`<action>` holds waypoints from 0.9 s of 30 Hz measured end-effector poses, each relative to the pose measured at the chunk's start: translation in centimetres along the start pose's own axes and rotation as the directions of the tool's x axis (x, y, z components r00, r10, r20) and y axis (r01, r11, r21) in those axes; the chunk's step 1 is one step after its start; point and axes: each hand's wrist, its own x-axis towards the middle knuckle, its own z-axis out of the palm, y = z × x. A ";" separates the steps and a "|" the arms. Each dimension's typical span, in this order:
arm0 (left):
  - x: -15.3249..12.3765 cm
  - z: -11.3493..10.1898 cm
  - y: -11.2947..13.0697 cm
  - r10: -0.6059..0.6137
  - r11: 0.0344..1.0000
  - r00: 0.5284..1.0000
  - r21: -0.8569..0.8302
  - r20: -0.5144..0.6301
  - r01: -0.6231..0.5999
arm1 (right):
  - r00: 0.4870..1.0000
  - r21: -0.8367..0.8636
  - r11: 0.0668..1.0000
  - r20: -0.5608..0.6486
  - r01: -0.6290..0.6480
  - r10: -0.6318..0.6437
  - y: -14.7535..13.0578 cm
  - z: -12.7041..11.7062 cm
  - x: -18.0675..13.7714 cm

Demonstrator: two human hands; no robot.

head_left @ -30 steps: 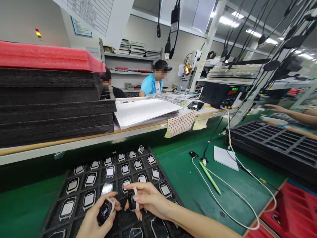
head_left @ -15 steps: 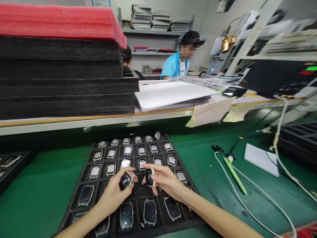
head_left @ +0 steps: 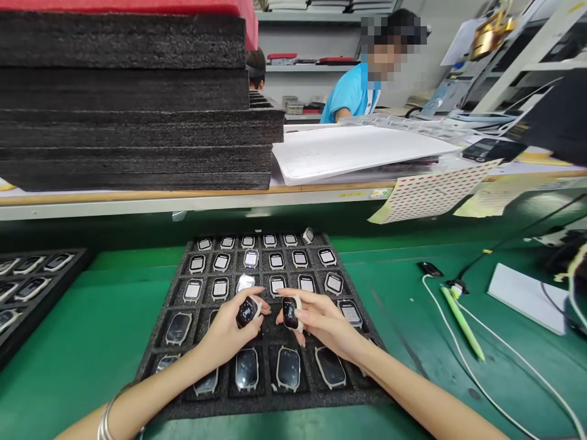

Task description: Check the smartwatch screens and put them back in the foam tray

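My left hand (head_left: 232, 321) grips a smartwatch (head_left: 248, 311) with a dark, lit screen, thumb and fingers around its case. In my right hand (head_left: 321, 315) is a second smartwatch (head_left: 290, 312), pale-cased and held by its edges, its screen also lit. Both are held side by side over a black foam tray (head_left: 268, 398). Watch cases without straps fill many of the tray's compartments. Those in the back rows show white screens, such as one watch (head_left: 276, 261); those in front are dark, such as another watch (head_left: 288, 368). My forearms hide some compartments.
A second foam tray (head_left: 50, 287) of watches lies at left. To the right are a green pen (head_left: 463, 324), white cable (head_left: 447, 324) and white pad (head_left: 527, 298). Stacked black foam (head_left: 137, 128) and papers (head_left: 358, 153) sit on the shelf above; a person in blue (head_left: 351, 95) is behind.
The view has shifted, so more of the left tray shows and the scene sits higher. Both hands still hold their watches, in nearly the same position over the tray.
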 end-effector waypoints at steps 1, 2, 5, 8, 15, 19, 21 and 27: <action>0.1 0.0 -0.2 -0.002 1.000 1.000 0.019 0.006 0.002 | 1.000 -0.003 1.000 0.006 -0.001 0.001 0.0 0.0 0.0; 0.1 -0.1 -0.3 -0.004 0.999 1.000 0.044 0.011 0.003 | 1.000 -0.002 1.000 0.008 -0.002 0.002 0.0 0.0 0.0; 0.2 -0.3 -0.6 0.010 0.988 1.000 0.152 -0.004 -0.009 | 0.999 0.035 0.999 0.008 -0.031 0.031 -0.2 0.1 0.0; 0.0 -0.6 -0.7 0.031 0.962 0.998 0.274 -0.056 -0.014 | 0.996 0.096 0.992 0.019 -0.087 0.086 -0.4 0.2 0.1; 0.0 -1.1 -0.3 -0.152 0.974 0.988 0.164 -0.035 0.156 | 0.996 0.106 0.991 0.029 -0.083 0.081 0.1 -0.1 0.4; 0.3 -1.0 -0.1 -0.356 0.918 0.932 -0.159 0.067 0.362 | 0.996 0.084 0.992 0.007 -0.093 0.093 0.4 -0.3 0.4; 0.4 -1.0 -0.1 -0.431 0.843 0.895 -0.304 0.113 0.445 | 0.995 0.073 0.992 -0.005 -0.098 0.099 0.4 -0.3 0.4; 0.4 -1.2 0.1 -0.423 0.702 0.885 -0.549 0.192 0.455 | 0.995 0.050 0.995 -0.026 -0.090 0.091 0.3 -0.2 0.4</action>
